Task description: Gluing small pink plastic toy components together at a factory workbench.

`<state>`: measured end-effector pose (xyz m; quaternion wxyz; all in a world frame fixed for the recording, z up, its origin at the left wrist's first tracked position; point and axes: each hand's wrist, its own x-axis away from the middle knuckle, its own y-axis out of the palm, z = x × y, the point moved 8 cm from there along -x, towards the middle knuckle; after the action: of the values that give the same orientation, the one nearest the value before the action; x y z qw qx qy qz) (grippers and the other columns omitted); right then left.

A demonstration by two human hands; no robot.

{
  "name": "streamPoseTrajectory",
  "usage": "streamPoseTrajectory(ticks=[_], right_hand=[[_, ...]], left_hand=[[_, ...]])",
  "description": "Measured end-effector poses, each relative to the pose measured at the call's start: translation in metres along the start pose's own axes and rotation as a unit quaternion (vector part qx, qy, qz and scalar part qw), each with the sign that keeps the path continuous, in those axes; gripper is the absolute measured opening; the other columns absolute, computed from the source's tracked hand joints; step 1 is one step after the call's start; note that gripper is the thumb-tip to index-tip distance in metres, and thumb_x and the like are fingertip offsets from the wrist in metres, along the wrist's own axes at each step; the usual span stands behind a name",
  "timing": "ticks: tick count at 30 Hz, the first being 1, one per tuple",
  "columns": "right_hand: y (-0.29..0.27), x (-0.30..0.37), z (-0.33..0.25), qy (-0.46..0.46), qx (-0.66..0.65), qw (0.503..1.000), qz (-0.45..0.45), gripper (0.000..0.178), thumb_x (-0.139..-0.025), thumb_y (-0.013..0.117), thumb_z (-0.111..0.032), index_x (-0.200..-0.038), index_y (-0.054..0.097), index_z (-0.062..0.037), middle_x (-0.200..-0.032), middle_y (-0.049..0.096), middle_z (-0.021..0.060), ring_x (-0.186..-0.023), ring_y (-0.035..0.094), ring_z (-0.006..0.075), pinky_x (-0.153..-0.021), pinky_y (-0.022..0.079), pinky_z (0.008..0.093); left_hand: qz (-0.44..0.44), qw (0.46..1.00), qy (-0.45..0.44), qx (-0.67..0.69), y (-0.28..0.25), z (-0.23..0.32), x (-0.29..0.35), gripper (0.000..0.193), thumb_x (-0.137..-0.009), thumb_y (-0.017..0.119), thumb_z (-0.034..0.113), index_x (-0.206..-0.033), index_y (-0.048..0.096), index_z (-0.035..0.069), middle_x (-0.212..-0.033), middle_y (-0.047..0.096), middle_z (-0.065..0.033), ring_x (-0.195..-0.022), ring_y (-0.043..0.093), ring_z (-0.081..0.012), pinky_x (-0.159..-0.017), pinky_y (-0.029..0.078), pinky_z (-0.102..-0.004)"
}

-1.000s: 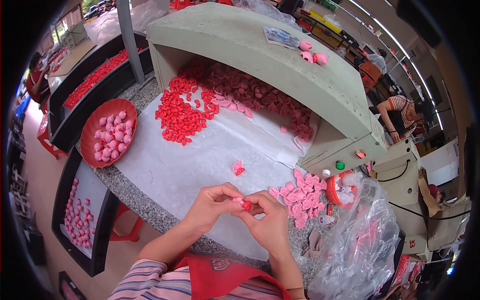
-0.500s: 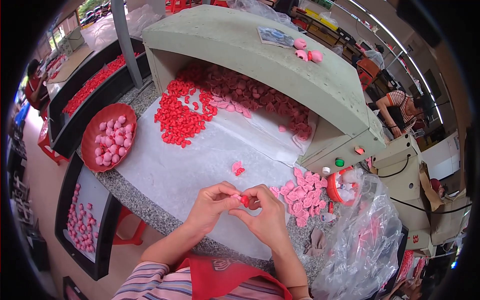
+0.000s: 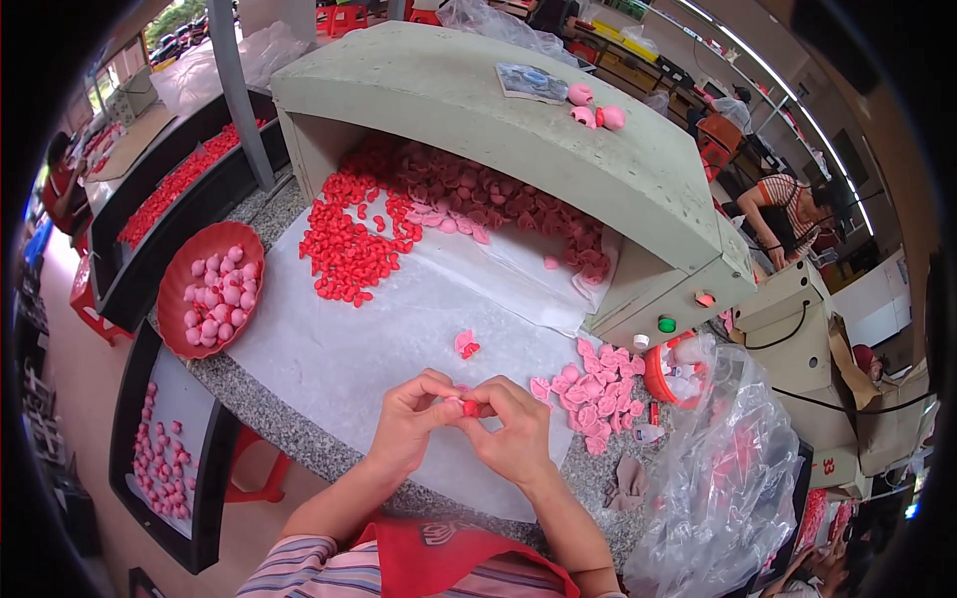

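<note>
Above the white paper, my left hand (image 3: 411, 424) and my right hand (image 3: 510, 431) meet fingertip to fingertip, both closed in a pinch. Between them shows a small glossy red piece (image 3: 470, 408), pressed against a little pink moulded piece mostly covered by the left fingers. Just beyond the hands a cupped pink piece (image 3: 465, 340) with a red bit on it lies on the paper (image 3: 329, 349). To the right of my right hand spreads a heap of loose pink cupped pieces (image 3: 588, 389).
A grey-green arched housing (image 3: 478, 100) covers more pink pieces and a pile of red pieces (image 3: 344, 249). At left stand a red bowl (image 3: 171, 334) of pink balls and black trays (image 3: 211, 478). An orange tub (image 3: 655, 377) and clear plastic bag (image 3: 718, 478) are at right.
The fingertips have come closer together around the red piece, which shows less now. The whole view has shifted slightly; the pieces on the table lie as before.
</note>
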<state>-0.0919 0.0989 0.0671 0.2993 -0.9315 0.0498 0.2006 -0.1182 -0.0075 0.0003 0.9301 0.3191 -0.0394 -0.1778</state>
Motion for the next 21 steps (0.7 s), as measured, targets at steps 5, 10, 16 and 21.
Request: streamPoseTrajectory(ticks=[5, 10, 16, 21], right_hand=[[0.024, -0.012, 0.021, 0.058, 0.004, 0.998, -0.015, 0.02, -0.065, 0.071, -0.002, -0.079, 0.057, -0.0022, -0.075, 0.057, 0.0065, -0.062, 0.06, 0.015, -0.056, 0.05, 0.025], [0.068, -0.042, 0.059, 0.053, 0.048, 0.997, -0.029, 0.021, -0.067, 0.065, 0.0, -0.086, 0.057, -0.0049, -0.084, 0.053, 0.0085, -0.067, 0.06, 0.0216, -0.059, 0.049, 0.0322], [0.108, -0.041, 0.064, 0.007, 0.142, 0.987, -0.074, 0.02, -0.069, 0.061, -0.001, -0.089, 0.058, -0.0049, -0.088, 0.049, 0.0109, -0.074, 0.058, 0.0275, -0.063, 0.048, 0.0382], [0.084, -0.039, 0.053, 0.016, 0.114, 0.991, -0.072, 0.021, -0.069, 0.062, -0.003, -0.09, 0.059, -0.0049, -0.09, 0.05, 0.0103, -0.076, 0.058, 0.0277, -0.063, 0.048, 0.0376]], left_hand=[[-0.025, 0.991, -0.086, -0.104, -0.033, 0.006, -0.026, 0.017, -0.074, 0.063, -0.002, -0.091, 0.062, 0.002, -0.092, 0.057, -0.0049, -0.085, 0.054, -0.0116, -0.072, 0.047, -0.0252], [0.081, 0.956, 0.054, -0.278, -0.083, 0.04, -0.079, 0.026, -0.073, 0.064, 0.0, -0.099, 0.061, 0.001, -0.096, 0.06, -0.005, -0.081, 0.057, -0.0116, -0.07, 0.047, -0.025], [0.138, 0.776, 0.152, -0.597, -0.101, 0.05, -0.178, 0.026, -0.071, 0.067, 0.013, -0.093, 0.062, 0.0, -0.09, 0.061, -0.0142, -0.074, 0.061, -0.024, -0.063, 0.048, -0.033], [0.205, 0.582, 0.152, -0.772, -0.088, 0.038, -0.221, 0.021, -0.066, 0.069, 0.019, -0.074, 0.06, 0.001, -0.087, 0.058, -0.0183, -0.075, 0.061, -0.0339, -0.063, 0.051, -0.0399]])
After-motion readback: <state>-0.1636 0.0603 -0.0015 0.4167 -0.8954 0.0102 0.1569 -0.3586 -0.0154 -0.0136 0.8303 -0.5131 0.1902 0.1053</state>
